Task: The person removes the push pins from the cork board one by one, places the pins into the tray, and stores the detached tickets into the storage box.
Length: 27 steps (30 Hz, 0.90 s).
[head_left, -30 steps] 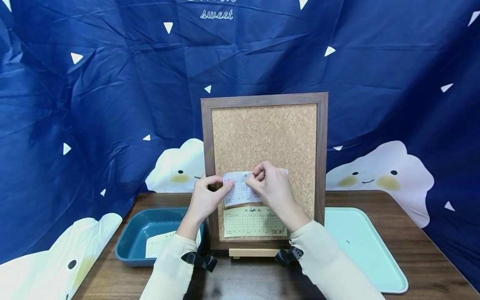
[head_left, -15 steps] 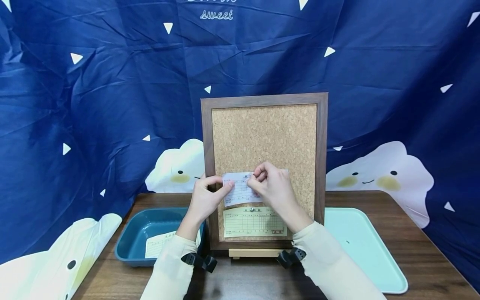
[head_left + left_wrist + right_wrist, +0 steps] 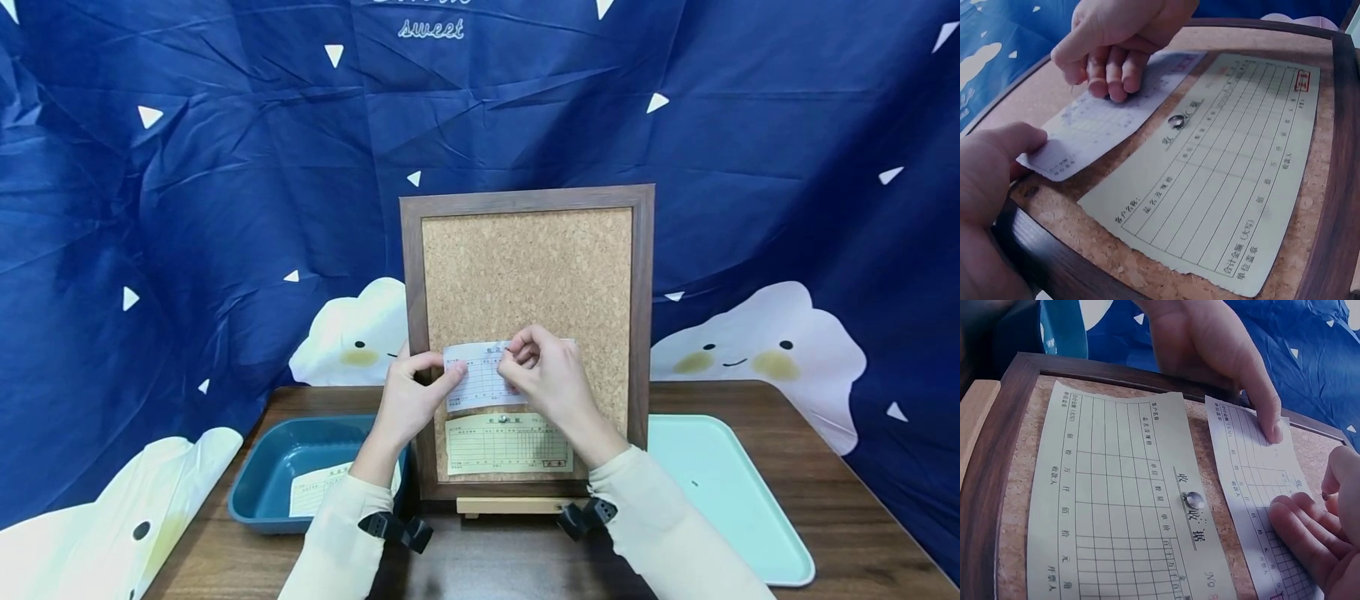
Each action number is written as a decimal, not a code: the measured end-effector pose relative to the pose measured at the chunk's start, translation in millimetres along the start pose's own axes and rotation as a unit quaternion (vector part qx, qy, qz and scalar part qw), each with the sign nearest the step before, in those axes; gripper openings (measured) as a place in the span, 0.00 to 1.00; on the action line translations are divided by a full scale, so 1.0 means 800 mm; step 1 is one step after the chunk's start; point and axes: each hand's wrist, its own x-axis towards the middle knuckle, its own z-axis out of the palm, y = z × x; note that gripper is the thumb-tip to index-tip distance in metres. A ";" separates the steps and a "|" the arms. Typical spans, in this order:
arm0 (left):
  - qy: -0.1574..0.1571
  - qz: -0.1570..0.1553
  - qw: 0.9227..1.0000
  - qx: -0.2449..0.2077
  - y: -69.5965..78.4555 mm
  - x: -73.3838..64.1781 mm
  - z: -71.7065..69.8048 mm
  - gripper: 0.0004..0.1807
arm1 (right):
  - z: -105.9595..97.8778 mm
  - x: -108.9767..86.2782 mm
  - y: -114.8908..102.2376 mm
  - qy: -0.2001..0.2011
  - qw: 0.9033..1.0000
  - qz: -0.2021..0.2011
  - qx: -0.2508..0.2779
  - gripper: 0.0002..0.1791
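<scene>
A white receipt slip (image 3: 480, 379) lies against the lower half of the framed corkboard (image 3: 528, 275). My left hand (image 3: 415, 390) pinches its left edge, thumb on the front. Over the slip's upper middle, my right hand (image 3: 551, 375) pinches a small thumbtack between thumb and index finger. Only its thin needle (image 3: 1072, 89) clearly shows in the left wrist view; the head is hidden by the fingers. The other right fingers are curled close to the paper. Below hangs a pale green receipt (image 3: 510, 450), held to the cork by a silver round-headed thumbtack (image 3: 1195, 500).
A blue tray (image 3: 258, 492) at the left holds another receipt slip (image 3: 311, 492). To the right lies a mint-green tray (image 3: 720, 492) with a tiny dark item on it. The board stands on a light wooden ledge (image 3: 510, 506) on the brown table (image 3: 480, 558).
My right hand has shifted slightly right and down, exposing a little more of the white receipt's printed heading. The left hand keeps its hold on the edge.
</scene>
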 end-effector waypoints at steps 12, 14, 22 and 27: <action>0.011 -0.010 0.999 0.033 0.004 -0.009 0.004 0.11 | -0.007 -0.004 0.002 -0.001 1.000 0.001 0.021 0.04; 0.013 -0.006 0.999 0.037 0.004 -0.008 0.004 0.11 | -0.008 -0.004 0.002 0.003 1.000 -0.003 0.021 0.04; 0.013 0.003 0.999 0.041 0.004 -0.009 0.003 0.11 | -0.017 -0.008 0.003 0.009 1.000 -0.001 0.005 0.04; 0.014 0.009 0.999 0.032 0.003 -0.010 0.001 0.12 | -0.023 -0.011 0.003 0.006 1.000 0.002 0.008 0.04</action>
